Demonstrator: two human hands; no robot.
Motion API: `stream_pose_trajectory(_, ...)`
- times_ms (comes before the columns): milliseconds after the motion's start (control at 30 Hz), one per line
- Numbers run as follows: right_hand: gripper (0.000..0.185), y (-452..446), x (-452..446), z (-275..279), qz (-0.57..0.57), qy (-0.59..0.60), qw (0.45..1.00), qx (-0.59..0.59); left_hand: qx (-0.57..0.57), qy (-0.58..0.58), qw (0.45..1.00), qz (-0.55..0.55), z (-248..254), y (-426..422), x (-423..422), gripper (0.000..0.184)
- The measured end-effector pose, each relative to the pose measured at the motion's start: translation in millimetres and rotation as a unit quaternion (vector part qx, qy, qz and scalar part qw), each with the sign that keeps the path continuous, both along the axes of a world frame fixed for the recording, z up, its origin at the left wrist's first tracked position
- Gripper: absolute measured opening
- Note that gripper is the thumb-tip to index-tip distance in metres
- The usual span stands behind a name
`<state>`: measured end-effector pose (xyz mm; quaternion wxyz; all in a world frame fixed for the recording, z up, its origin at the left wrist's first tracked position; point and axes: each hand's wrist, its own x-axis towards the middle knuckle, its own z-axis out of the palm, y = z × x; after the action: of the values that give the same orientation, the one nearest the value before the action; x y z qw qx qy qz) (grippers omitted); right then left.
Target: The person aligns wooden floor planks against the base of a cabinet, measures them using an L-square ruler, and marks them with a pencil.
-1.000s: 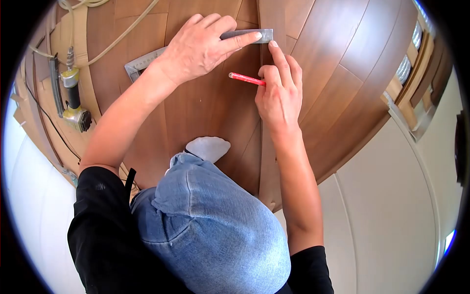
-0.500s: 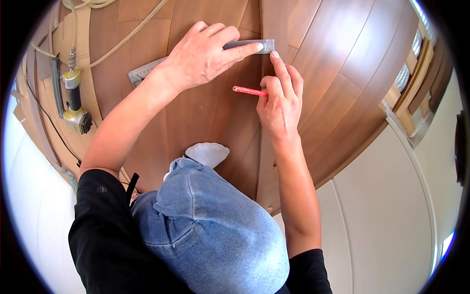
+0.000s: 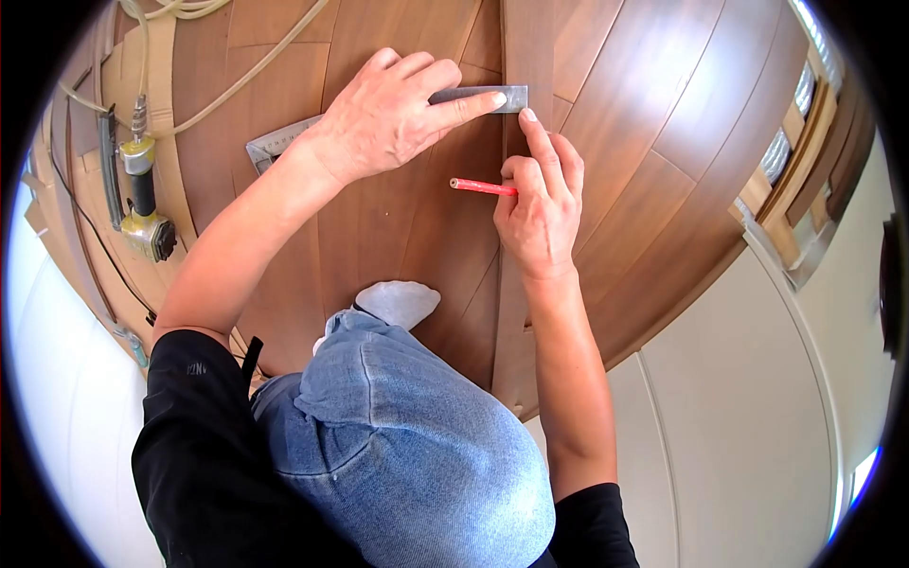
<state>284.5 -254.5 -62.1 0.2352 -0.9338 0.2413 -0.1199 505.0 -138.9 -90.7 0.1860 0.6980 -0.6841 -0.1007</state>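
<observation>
My left hand (image 3: 388, 118) lies over a metal square (image 3: 512, 98), its index finger stretched along the blade and the other fingers bent. The square's other arm shows partly beyond my wrist at the left; the part between is hidden under the hand. My right hand (image 3: 538, 204) holds a red pencil (image 3: 482, 186) between its bent fingers and palm, tip pointing left. Its index finger reaches up to the lower edge of the blade's end. Under the blade's end runs a long wooden plank (image 3: 526, 57) on the brown wood floor (image 3: 379, 227).
A yellow and black air tool (image 3: 142, 194) with a pale hose (image 3: 248, 74) lies at the left on cardboard. My socked foot (image 3: 400, 302) rests on the floor below the hands. Wood strips (image 3: 805, 156) stand at the far right, beside a white wall (image 3: 748, 407).
The view has shifted slightly, so the hands and square appear lower in the picture. Both hands keep nearly the same pose, the pencil still in my right hand.
</observation>
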Motion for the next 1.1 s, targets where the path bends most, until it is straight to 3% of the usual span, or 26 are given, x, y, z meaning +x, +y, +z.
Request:
stream_pose_trajectory(500, 0.023, 2.3, -1.9, -3.7, -0.012, -0.013, 1.000, -0.001, -0.018, 0.033, 0.999, 0.004, -1.1, -3.0, -1.0, 0.062)
stream_pose_trajectory(1100, 0.018, 5.7, -5.8, -10.6, -0.018, -0.006, 1.000, 0.021, -0.023, 0.020, 1.000, 0.000, -3.8, 0.2, 0.4, 0.055)
